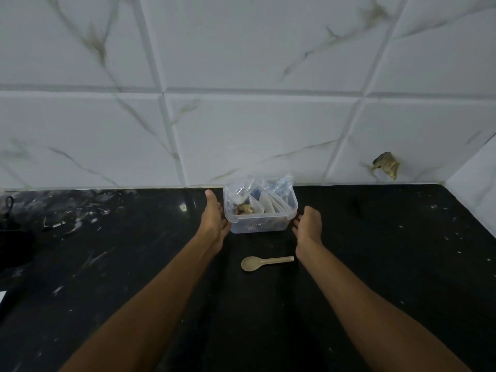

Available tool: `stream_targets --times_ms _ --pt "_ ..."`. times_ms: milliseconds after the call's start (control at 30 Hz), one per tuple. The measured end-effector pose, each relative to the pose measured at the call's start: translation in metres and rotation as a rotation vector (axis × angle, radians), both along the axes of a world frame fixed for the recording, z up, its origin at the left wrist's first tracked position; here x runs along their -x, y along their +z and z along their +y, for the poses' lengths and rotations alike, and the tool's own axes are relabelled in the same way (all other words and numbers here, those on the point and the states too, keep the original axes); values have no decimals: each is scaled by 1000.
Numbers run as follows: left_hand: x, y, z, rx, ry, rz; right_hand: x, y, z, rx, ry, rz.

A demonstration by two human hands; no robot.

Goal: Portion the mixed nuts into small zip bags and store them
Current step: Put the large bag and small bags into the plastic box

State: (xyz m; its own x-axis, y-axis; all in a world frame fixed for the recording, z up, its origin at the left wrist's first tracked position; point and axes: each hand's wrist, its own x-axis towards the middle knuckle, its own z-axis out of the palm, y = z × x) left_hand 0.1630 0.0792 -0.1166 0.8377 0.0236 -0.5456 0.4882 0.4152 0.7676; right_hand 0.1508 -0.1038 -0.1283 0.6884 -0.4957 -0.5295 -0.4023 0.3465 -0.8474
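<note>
A white marble-veined tiled wall (241, 116) fills the upper half of the view. Below it runs a black speckled counter (389, 264); a dark object at its left edge is cut off and unreadable. Your two bare forearms reach forward. A clear plastic tub (259, 224) stands against the wall, packed with upright zip bags (268, 194); nuts (243, 208) show in only one bag, the others' contents being hard to make out. Your left hand (214, 224) lies flat against the tub's left side, fingers straight. Your right hand (308, 229) is just beside the right corner, fingers relaxed; contact is unclear. A beige spoon (265, 262) lies nearer you, between your wrists.
</note>
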Motion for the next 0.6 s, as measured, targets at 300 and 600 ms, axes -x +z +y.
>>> stream_targets --times_ms 300,600 --pt "22 -33 29 -133 129 21 60 -61 -7 1550 1194 -270" --pt "32 -32 38 -104 166 15 40 -60 3 1673 1171 -288"
